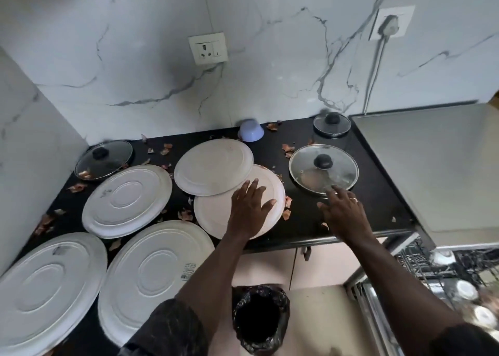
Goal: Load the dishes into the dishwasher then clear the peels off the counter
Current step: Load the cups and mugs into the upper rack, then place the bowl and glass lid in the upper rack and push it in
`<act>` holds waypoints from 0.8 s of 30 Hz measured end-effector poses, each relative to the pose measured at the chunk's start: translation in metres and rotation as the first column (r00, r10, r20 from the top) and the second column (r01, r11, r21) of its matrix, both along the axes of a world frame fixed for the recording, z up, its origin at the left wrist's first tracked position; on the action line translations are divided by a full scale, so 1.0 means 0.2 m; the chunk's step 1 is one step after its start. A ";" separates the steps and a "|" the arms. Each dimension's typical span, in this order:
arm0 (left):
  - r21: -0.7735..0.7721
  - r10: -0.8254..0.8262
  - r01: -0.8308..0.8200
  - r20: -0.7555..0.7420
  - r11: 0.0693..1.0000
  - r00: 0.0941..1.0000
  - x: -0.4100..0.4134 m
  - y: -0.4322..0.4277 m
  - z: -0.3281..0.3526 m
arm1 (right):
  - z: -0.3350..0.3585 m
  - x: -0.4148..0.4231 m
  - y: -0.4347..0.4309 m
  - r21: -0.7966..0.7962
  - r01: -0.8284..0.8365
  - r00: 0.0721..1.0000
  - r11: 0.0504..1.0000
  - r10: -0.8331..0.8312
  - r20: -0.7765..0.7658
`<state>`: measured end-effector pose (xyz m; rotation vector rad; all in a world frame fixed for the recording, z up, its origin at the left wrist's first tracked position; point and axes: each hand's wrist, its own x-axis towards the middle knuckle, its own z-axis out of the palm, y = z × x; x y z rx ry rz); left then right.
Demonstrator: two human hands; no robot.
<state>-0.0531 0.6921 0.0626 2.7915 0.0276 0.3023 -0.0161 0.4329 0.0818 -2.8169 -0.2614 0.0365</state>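
Note:
Several white plates lie face down on the black counter (302, 220). My left hand (249, 207) rests flat, fingers spread, on a pale plate (213, 215) that is partly under another plate (213, 166). My right hand (343, 210) hovers with straight fingers at the near rim of a glass lid (324, 169). Two more glass lids sit at the far left (104, 158) and far right (332, 123). A small lilac bowl (251, 130) stands upside down by the wall. Brown onion peels (287, 149) are scattered over the counter.
The open dishwasher (445, 283) at the lower right holds several dishes in its rack. A bin with a black liner (260, 320) stands on the floor below the counter edge. A steel surface (432, 166) adjoins the counter on the right. Wall sockets sit above.

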 end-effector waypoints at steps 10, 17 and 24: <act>0.049 0.023 -0.021 -0.022 0.999 1.000 0.31 0.19 0.04 | 0.05 0.38 0.16 0.010 -0.055 0.998 0.998 0.055 -0.003; 0.045 0.024 -0.021 -0.065 0.999 0.998 0.64 0.17 0.03 | 0.02 0.79 0.16 0.013 -0.057 0.998 0.998 0.057 0.019; 0.043 0.060 -0.057 -0.091 0.997 0.994 0.96 0.15 0.02 | 0.02 1.15 0.13 0.016 -0.098 0.995 0.995 0.098 0.021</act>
